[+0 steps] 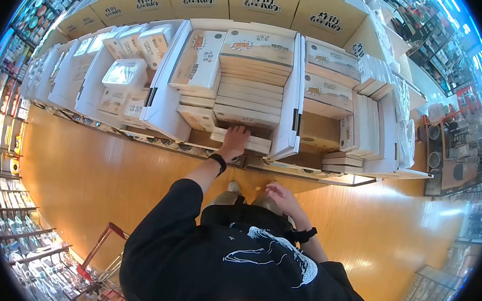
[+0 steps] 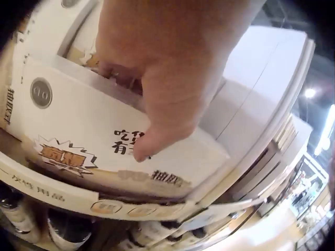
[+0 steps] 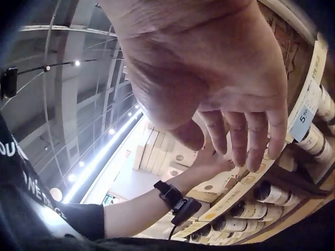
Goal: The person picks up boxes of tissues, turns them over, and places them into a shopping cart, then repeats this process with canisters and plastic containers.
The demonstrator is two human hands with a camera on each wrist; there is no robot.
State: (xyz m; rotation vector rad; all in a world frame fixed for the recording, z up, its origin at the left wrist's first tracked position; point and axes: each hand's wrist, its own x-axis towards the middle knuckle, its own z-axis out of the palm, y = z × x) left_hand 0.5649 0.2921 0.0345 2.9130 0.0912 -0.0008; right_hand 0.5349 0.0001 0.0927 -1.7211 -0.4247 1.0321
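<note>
My left hand (image 1: 235,143) reaches into a bin of the display and grips a flat white printed box (image 1: 258,145) near the bin's front. In the left wrist view the thumb presses on the front face of this white box (image 2: 94,125), and the fingers bend over its top edge. The front bears dark lettering and a brown starburst. Fingertips are hidden behind the edge. My right hand (image 1: 283,198) hangs in front of the body, holding nothing. In the right wrist view the right hand (image 3: 209,73) shows loosely bent fingers.
Similar boxes (image 1: 251,89) are stacked behind the left hand. White dividers (image 1: 290,98) split the display into bins, with more boxes (image 1: 329,92) to the right and plastic containers (image 1: 124,73) to the left. Bottles (image 2: 68,230) stand on a shelf below. A red-handled cart (image 1: 97,252) is behind at left.
</note>
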